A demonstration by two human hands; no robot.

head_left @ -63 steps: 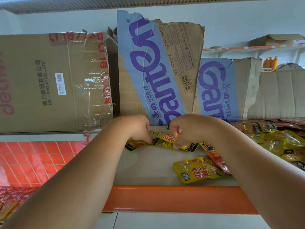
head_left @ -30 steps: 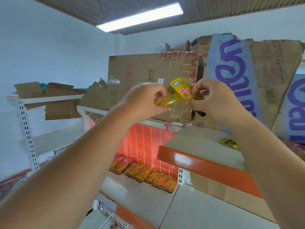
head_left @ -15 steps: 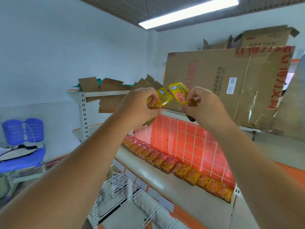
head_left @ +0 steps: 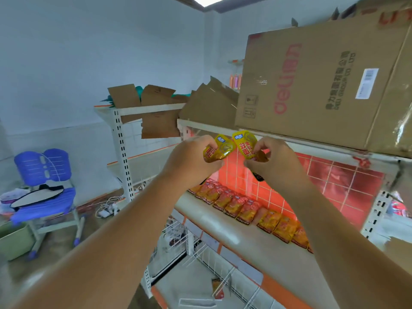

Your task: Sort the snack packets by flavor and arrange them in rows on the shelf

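Two yellow packets, held in air above the shelf (head_left: 223, 230): left packet (head_left: 219, 149) pinched in the left hand (head_left: 191, 159), right packet (head_left: 246, 144) pinched in the right hand (head_left: 274, 161), both by their lower ends. Risk: a fingertip grip may slip, dropping one onto the row (head_left: 240, 207) of orange-red packets and knocking it crooked; yellow set among them would mix flavours. Writing: on the packets, red characters and a blue tag, unreadable; on the box (head_left: 323, 81), red "deli", turned sideways.

Two yellow packets (head_left: 219, 148) aloft above shelved orange row (head_left: 243, 208).

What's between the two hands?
Two yellow snack packets, side by side: the left packet in the left hand, the right packet in the right hand. The head view shows it.
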